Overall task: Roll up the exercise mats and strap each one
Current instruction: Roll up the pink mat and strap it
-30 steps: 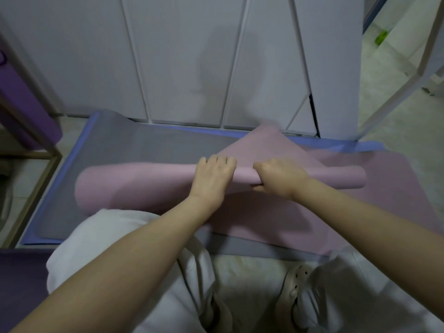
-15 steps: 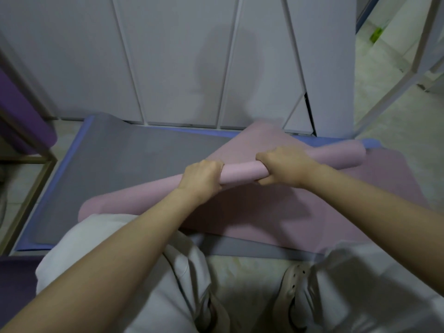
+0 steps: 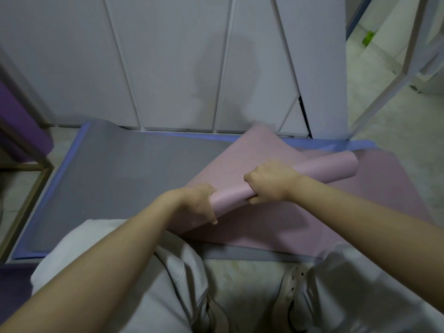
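A pink exercise mat (image 3: 336, 207) lies partly unrolled on the floor, its rolled part (image 3: 329, 168) lifted at an angle, the right end higher and farther away. My left hand (image 3: 197, 200) grips the near left end of the roll, thumb curled under it. My right hand (image 3: 271, 181) grips the roll's middle from above. A loose flap of the pink mat (image 3: 249, 152) stands up behind the roll. Under it a grey mat (image 3: 115, 179) lies flat on a blue mat (image 3: 72, 164). No strap is in view.
White cabinet doors (image 3: 168, 68) close off the far side. A purple rolled mat (image 3: 16, 121) sits on a wooden rack (image 3: 31, 186) at left. Another purple mat (image 3: 14, 282) lies at lower left. My knees and a shoe (image 3: 293, 294) fill the foreground. A white metal frame (image 3: 384, 92) stands at right.
The roll swung from lying level across the mats to pointing up and to the right. My left hand slid to the roll's near end; the left part of the roll has closed in.
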